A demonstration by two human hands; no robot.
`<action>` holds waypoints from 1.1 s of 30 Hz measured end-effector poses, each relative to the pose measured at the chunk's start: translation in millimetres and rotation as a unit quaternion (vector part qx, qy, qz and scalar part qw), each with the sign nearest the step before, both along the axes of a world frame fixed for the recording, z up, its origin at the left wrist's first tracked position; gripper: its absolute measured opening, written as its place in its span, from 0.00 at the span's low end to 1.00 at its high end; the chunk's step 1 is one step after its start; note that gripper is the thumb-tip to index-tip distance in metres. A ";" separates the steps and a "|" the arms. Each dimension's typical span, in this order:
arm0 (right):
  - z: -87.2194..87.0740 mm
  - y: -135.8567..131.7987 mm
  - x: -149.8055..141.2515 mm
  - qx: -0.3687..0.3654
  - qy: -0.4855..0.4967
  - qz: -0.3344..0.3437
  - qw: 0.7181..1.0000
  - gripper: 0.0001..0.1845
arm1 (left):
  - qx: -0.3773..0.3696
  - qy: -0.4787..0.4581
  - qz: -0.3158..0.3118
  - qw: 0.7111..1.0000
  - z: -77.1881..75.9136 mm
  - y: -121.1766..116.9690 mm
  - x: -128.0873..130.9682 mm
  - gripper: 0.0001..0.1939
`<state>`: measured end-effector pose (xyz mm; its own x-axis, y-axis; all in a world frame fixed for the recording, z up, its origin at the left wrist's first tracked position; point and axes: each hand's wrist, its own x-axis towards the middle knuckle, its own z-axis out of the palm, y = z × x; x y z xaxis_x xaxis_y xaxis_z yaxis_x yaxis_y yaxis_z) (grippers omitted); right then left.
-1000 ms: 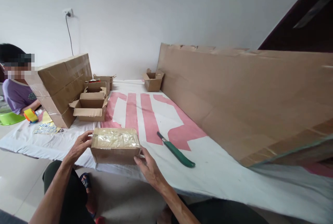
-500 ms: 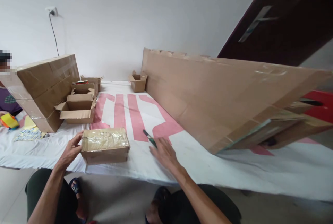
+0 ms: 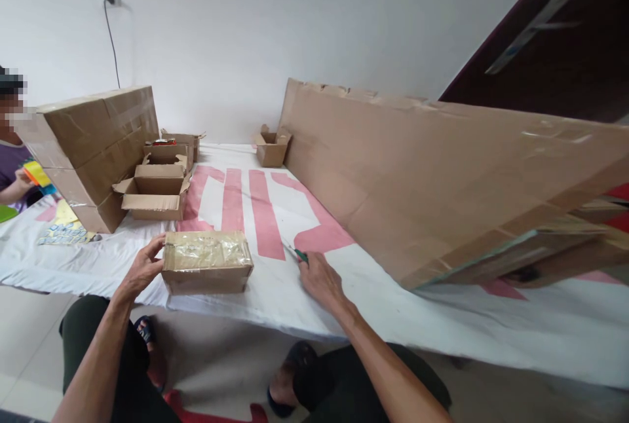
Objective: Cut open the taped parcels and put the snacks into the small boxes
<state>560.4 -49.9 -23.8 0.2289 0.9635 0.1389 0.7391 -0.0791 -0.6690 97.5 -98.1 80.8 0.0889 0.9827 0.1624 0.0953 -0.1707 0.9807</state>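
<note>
Fingers of left hand [image 3: 142,270] spread loosely against left end of small taped box [image 3: 207,261], thumb up by its top edge; touching, not clamped around. Fingers of right hand [image 3: 322,279] curled down over green-handled knife [image 3: 297,254], covering most of handle; only short green stub and thin blade tip showing at far-left of knuckles. Knife long axis running from near right to far left, blade end pointing away and leftward.

Small taped box sitting near the front edge of white sheet [image 3: 442,318] with pink stripes, long axis left to right, top wrapped in wrinkled clear tape. No readable print on box.

Farther left: open empty carton [image 3: 154,190], more open cartons behind, large sealed carton [image 3: 93,148] tilted on its corner. Printed yellow-and-blue sheet [image 3: 66,230] beside it, lettering too small to read. Long flat cardboard panel [image 3: 432,174] leaning along right side. Another person's hand at far left edge, holding something yellow.
</note>
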 end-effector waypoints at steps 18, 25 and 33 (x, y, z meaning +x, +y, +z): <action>173.5 -13.3 -97.5 -0.061 0.228 0.386 0.892 0.22 | -0.003 -0.003 0.021 1.000 3.7 -1.5 7.0 0.28; 196.8 -7.6 -121.0 -0.041 0.084 0.437 0.895 0.14 | -0.006 -0.009 0.025 1.000 -0.5 -2.1 6.9 0.28; 201.0 -2.6 -125.6 -0.042 0.045 0.443 0.895 0.16 | 0.000 -0.011 0.012 1.000 -1.1 -1.8 6.8 0.27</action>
<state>434.9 -52.5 177.3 -0.6221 0.7790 0.0779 0.4798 0.4580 -0.7483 104.3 -100.0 79.8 0.0617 0.9845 0.1642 0.0781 -0.1688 0.9826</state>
